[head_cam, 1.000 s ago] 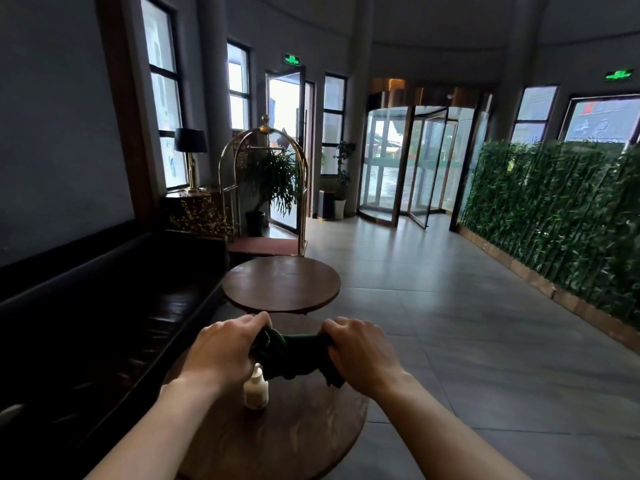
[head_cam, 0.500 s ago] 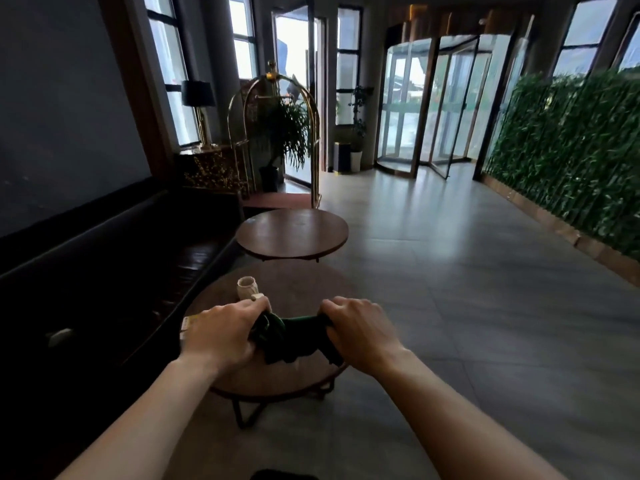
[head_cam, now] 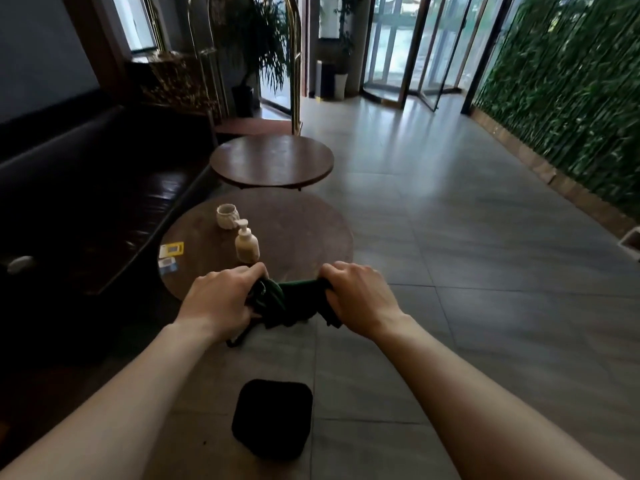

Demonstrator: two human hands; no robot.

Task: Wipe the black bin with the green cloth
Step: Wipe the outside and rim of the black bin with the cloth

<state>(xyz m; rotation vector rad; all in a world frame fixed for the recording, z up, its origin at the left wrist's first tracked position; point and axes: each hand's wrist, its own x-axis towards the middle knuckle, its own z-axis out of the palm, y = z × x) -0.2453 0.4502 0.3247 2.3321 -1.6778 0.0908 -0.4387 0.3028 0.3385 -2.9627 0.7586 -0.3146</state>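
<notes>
Tiled floor (head_cam: 433, 237): black bin (head_cam: 272, 418); hands grip green cloth (head_cam: 294, 301) above.

Left hand (head_cam: 221, 303) and right hand (head_cam: 360, 301) grip green cloth (head_cam: 291, 301) — black bin (head_cam: 272, 418) below.

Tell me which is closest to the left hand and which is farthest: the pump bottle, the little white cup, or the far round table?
Going out from the left hand, which grips the green cloth:
1. Pump bottle, just beyond the fingers on the near round table.
2. Little white cup, farther back on that table.
3. Far round table, beyond the near one.
</notes>
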